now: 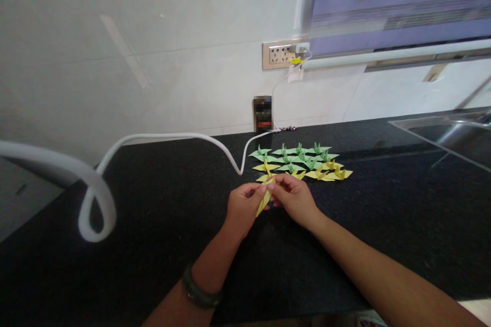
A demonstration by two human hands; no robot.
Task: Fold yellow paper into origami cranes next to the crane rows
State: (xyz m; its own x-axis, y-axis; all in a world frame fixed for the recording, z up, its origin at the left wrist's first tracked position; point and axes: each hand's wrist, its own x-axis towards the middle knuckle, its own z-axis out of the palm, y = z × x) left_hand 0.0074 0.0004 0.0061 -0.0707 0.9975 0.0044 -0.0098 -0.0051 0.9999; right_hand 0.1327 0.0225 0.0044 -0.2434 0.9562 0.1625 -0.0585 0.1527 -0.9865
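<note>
As the left hand (244,205) pinches folded yellow paper (264,205), the right hand (296,198) grips it too. Paper cranes (302,158) stand just beyond the fingers.

Counter (164,235) gleaming like polished stone, paper cranes (301,157) showing a matt finish on the counter, folded paper (264,205) looking matt above it, smooth plastic-looking cable (164,136) running over the counter, glossy wall (180,66) reflecting light behind the counter

Head-worn view, facing forward and down, counter (134,250) close below, wall (184,76) ahead
</note>
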